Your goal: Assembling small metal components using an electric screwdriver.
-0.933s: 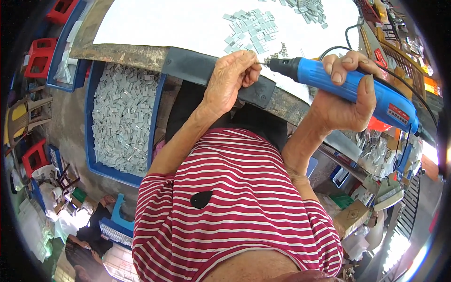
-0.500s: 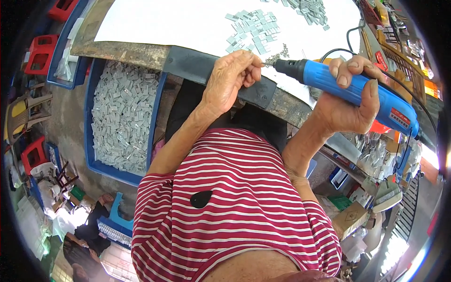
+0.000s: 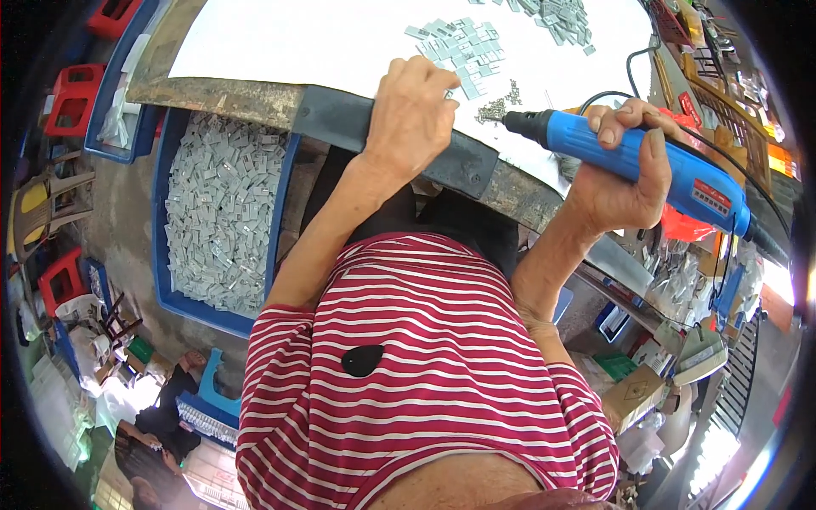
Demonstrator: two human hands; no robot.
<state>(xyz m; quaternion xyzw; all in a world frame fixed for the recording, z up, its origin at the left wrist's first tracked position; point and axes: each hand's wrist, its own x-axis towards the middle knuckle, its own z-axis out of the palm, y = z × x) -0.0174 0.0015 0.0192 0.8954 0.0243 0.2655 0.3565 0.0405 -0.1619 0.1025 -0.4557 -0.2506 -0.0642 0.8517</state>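
A blue electric screwdriver (image 3: pixel 629 153) with a black nose lies in the grip of my right hand (image 3: pixel 625 183), its tip pointing left over the white tabletop. My left hand (image 3: pixel 412 115) is back-side up at the table's near edge, fingers bent together. At its fingertips a small pale edge shows, but the fingers hide most of it. Just beyond that hand lies a cluster of flat grey pieces (image 3: pixel 472 51). Tiny dark screws (image 3: pixel 493 110) form a small pile between the left hand and the screwdriver nose.
Another heap of grey pieces (image 3: pixel 561 19) lies farther back on the white sheet (image 3: pixel 280 42). A blue crate (image 3: pixel 160 255) full of similar pieces stands left, below the table edge. The screwdriver's black cable (image 3: pixel 722 149) trails right. Another person (image 3: pixel 161 416) is at lower left.
My left hand has left the screwdriver tip, moving left and away from me toward the grey pieces, and has turned back-side up. The screwdriver has shifted only slightly.
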